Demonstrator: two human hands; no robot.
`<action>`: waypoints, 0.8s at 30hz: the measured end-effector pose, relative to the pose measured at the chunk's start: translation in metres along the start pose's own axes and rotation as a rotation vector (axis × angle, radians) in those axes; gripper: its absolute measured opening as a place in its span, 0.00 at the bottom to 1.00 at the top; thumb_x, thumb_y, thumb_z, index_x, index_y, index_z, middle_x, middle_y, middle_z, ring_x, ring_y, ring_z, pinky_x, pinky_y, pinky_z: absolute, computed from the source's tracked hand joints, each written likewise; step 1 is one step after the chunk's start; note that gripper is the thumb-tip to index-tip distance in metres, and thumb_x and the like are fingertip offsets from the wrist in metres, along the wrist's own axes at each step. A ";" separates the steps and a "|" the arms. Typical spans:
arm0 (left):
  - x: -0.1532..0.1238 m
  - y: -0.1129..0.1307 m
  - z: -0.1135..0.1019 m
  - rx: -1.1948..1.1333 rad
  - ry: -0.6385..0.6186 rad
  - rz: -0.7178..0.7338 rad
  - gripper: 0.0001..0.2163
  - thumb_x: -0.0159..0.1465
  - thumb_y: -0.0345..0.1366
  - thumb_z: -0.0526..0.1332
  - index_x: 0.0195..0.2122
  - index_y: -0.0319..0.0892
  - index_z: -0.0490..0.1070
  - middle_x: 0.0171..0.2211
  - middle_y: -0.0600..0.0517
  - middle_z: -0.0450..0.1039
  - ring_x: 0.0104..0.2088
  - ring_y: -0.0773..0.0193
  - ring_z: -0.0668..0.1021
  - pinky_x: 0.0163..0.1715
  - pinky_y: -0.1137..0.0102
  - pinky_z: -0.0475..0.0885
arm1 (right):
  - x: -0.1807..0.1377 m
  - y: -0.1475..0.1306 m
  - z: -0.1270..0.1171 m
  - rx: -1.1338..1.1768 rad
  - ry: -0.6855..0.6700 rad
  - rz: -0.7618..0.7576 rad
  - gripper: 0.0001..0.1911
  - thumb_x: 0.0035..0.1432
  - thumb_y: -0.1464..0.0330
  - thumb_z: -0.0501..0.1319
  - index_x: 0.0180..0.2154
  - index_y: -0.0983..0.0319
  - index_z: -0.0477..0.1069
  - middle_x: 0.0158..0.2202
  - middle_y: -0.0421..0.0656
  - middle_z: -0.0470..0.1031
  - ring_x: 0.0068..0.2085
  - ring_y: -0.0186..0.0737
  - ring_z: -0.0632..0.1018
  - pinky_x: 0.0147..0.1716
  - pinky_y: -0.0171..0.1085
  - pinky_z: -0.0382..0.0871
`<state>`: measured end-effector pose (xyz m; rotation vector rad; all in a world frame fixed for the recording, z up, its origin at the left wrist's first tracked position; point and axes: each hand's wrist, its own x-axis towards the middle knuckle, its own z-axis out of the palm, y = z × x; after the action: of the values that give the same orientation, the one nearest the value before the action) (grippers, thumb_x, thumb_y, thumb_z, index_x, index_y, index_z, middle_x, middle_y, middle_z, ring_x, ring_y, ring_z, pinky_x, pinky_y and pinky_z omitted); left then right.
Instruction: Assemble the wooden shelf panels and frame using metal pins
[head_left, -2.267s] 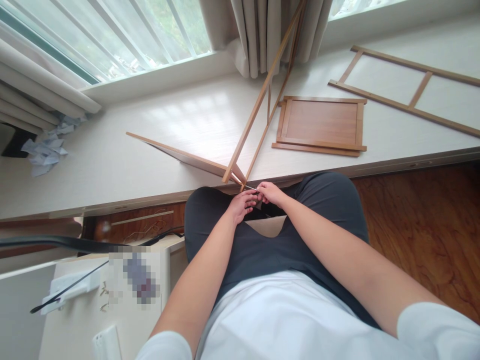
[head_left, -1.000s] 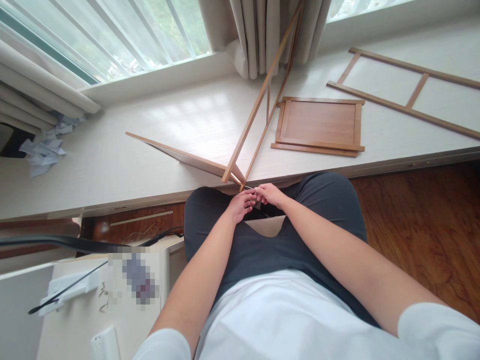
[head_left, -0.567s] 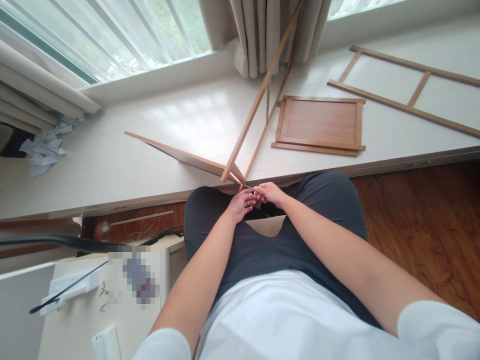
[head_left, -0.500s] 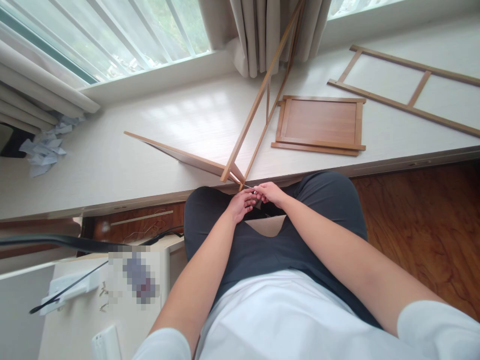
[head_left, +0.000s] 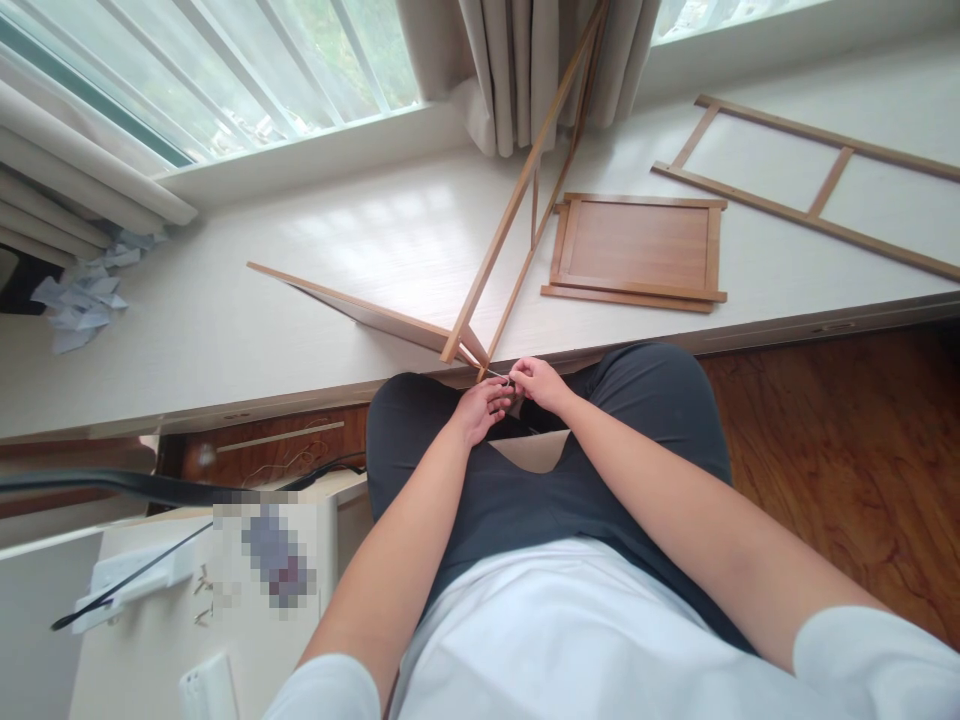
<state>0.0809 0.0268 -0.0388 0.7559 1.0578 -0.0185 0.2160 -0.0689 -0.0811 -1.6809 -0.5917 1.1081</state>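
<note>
My left hand (head_left: 481, 408) and my right hand (head_left: 534, 383) meet over my lap at the front edge of the white window ledge (head_left: 225, 320). Both are curled in a pinch around a small thin metal piece (head_left: 501, 378), too small to name, right at the lower corner of a wooden frame (head_left: 517, 210). That frame leans up from the ledge edge toward the curtain (head_left: 525, 60). A flat wooden panel (head_left: 352, 308) joins it at the same corner and lies out to the left.
A framed wooden board (head_left: 637, 248) lies on the ledge to the right, and a ladder-like wooden frame (head_left: 810, 180) lies beyond it. Crumpled paper (head_left: 75, 300) sits at far left. A white cabinet top (head_left: 150, 610) with small screws and a black cable is lower left.
Both hands stay pinched at the frame's corner; my right hand has shifted slightly toward it. The view has drifted a little to the right.
</note>
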 end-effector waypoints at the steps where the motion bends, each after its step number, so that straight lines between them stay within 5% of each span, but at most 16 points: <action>1: 0.000 0.000 0.000 0.004 0.001 -0.001 0.10 0.58 0.32 0.65 0.42 0.43 0.76 0.39 0.48 0.80 0.29 0.69 0.77 0.27 0.74 0.67 | -0.001 -0.001 -0.002 -0.032 0.013 -0.049 0.03 0.58 0.68 0.60 0.34 0.60 0.70 0.22 0.35 0.72 0.23 0.32 0.69 0.24 0.31 0.63; 12: 0.003 0.000 0.001 0.016 0.023 0.016 0.09 0.61 0.38 0.64 0.40 0.41 0.79 0.45 0.44 0.80 0.31 0.68 0.76 0.28 0.74 0.68 | -0.008 -0.002 -0.006 -0.309 -0.109 -0.341 0.17 0.46 0.80 0.58 0.39 0.62 0.75 0.38 0.40 0.72 0.31 0.32 0.69 0.34 0.33 0.65; 24: -0.001 0.004 0.004 0.005 0.058 0.007 0.07 0.60 0.37 0.63 0.37 0.42 0.78 0.43 0.45 0.80 0.33 0.65 0.76 0.29 0.73 0.68 | -0.007 -0.005 -0.006 -0.500 -0.059 -0.410 0.16 0.51 0.82 0.59 0.37 0.61 0.79 0.38 0.43 0.75 0.34 0.36 0.72 0.37 0.34 0.66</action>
<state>0.0853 0.0267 -0.0350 0.7683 1.1106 0.0063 0.2185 -0.0748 -0.0735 -1.8277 -1.2684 0.7472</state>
